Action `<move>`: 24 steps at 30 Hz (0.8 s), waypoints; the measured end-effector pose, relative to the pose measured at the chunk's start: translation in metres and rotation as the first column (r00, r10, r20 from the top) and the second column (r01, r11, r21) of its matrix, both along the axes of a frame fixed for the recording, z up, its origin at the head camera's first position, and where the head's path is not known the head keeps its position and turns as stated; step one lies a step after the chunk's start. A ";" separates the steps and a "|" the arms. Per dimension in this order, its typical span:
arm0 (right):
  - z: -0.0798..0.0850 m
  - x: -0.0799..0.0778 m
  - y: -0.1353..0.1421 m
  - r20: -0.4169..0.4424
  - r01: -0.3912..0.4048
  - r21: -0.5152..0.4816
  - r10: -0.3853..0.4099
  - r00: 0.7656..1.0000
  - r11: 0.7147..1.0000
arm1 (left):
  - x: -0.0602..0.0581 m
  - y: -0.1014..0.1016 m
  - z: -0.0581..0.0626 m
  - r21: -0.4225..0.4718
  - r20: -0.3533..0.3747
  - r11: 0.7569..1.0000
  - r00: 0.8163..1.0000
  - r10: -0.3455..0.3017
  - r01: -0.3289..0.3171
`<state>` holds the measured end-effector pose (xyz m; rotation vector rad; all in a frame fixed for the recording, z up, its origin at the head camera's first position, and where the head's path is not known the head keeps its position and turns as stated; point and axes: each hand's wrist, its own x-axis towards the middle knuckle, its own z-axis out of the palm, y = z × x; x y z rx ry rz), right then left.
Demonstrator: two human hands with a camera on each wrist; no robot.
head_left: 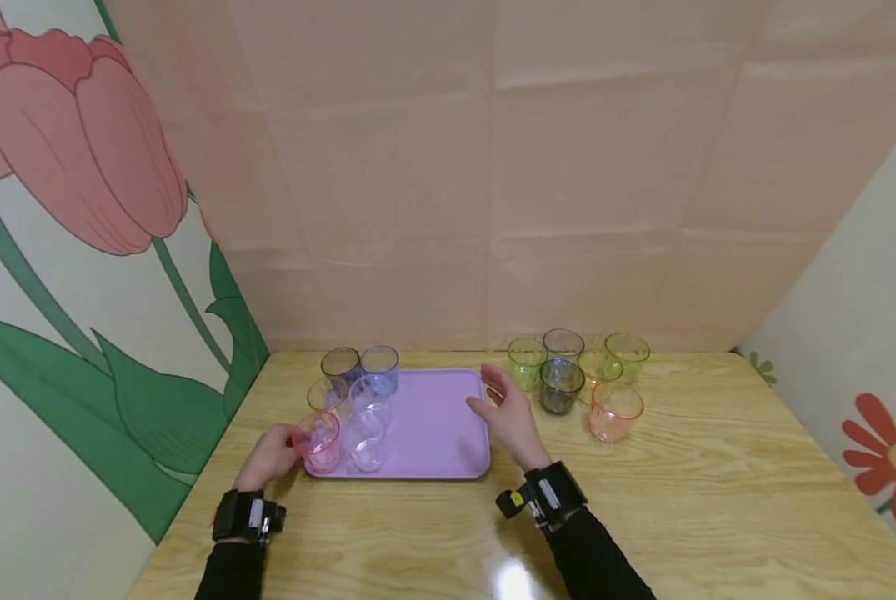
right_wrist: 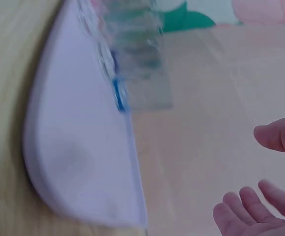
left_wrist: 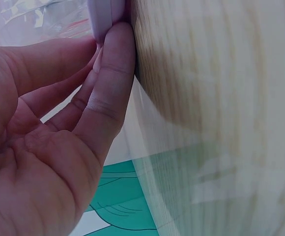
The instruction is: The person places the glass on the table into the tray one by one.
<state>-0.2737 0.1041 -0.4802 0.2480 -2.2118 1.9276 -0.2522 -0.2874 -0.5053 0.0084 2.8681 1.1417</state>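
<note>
A lavender tray [head_left: 440, 425] lies on the wooden table, with several see-through glasses along its left side. Nearest my left hand [head_left: 269, 458] is a pink glass [head_left: 317, 442] at the tray's front left corner. In the left wrist view, the thumb and fingers pinch the rim of the tray [left_wrist: 101, 19]. My right hand [head_left: 513, 421] hovers near the tray's right edge, thumb and fingers spread, holding nothing. A blue glass [head_left: 380, 367] and a dark grey glass [head_left: 341, 365] stand at the back left of the tray.
Right of the tray, several glasses stand grouped on the table, among them a green glass [head_left: 526, 362], a dark glass [head_left: 560, 387] and an orange glass [head_left: 616, 411]. A beige covered wall [head_left: 485, 208] rises behind; a painted wall [head_left: 80, 292] borders the left.
</note>
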 end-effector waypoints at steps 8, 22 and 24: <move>0.000 -0.004 0.042 -0.109 0.167 0.061 -0.160 0.981 0.984 | 0.001 0.000 -0.001 -0.002 -0.030 1.000 0.999 -0.013 0.013; -0.009 -0.006 0.113 -0.385 0.513 0.267 -0.398 0.833 0.816 | 0.001 0.000 -0.001 -0.012 -0.021 1.000 1.000 -0.016 0.015; -0.010 -0.007 0.121 -0.393 0.534 0.265 -0.416 0.820 0.803 | 0.001 0.000 -0.002 -0.012 -0.032 1.000 0.999 -0.019 0.019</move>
